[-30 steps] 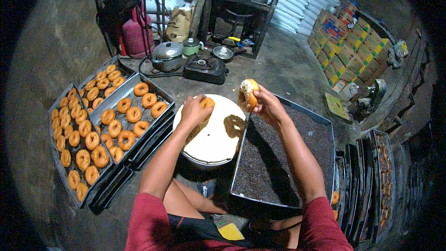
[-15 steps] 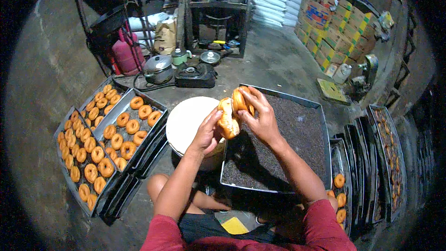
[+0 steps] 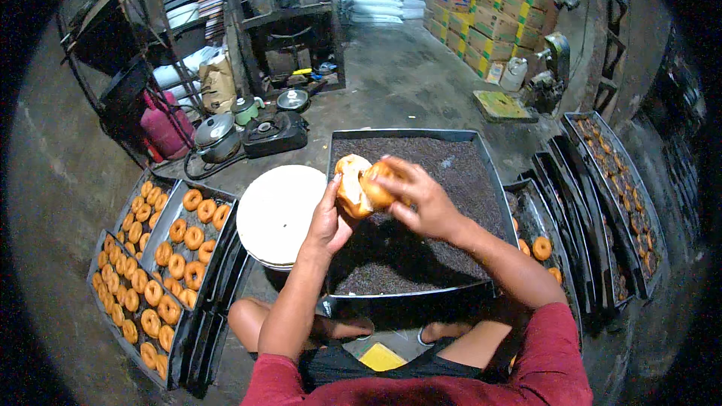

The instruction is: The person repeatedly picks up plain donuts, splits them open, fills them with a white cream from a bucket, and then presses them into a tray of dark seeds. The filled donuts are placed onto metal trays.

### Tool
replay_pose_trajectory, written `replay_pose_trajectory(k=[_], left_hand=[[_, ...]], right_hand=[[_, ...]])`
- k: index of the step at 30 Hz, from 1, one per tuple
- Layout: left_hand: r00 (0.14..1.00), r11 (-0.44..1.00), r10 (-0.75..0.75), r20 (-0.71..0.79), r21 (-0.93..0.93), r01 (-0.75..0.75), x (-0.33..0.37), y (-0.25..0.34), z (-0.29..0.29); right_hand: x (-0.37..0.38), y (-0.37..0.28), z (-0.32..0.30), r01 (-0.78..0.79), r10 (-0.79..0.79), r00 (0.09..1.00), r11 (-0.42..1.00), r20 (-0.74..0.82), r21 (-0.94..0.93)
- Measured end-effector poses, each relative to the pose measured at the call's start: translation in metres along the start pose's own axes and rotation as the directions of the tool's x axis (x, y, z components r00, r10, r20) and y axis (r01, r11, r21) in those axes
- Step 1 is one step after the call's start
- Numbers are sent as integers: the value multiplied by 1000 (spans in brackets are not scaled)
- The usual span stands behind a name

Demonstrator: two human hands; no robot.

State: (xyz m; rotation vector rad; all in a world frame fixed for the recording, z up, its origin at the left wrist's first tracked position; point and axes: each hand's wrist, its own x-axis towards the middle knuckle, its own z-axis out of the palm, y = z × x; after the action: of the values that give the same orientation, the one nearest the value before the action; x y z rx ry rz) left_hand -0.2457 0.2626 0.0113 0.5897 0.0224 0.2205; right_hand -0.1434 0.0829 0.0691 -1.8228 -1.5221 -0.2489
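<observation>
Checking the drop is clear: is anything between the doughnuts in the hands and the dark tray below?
Nothing visible. Left hand and right hand hold two doughnuts directly above the tray of dark sprinkles, with open air between.

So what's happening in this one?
A person sits on the floor, holding two doughnuts together above a dark tray of chocolate sprinkles. The left hand grips the pale, glazed-looking doughnut; the right hand holds the browner doughnut against it. A white round tub sits beside the tray, and trays of plain doughnuts lie to the left.
</observation>
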Motion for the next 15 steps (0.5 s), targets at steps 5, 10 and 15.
replay_pose_trajectory(k=[5, 10, 15], left_hand=[[971, 893, 239, -3, 394, -218, 11, -40, 21], [829, -237, 242, 504, 859, -454, 4, -51, 27], [896, -141, 184, 404, 913, -382, 13, -55, 26]], right_hand=[[-23, 11, 6, -156, 190, 975, 953, -111, 262], [-47, 57, -6, -233, 591, 793, 78, 143, 969], [-100, 133, -33, -493, 490, 862, 870, -131, 14]])
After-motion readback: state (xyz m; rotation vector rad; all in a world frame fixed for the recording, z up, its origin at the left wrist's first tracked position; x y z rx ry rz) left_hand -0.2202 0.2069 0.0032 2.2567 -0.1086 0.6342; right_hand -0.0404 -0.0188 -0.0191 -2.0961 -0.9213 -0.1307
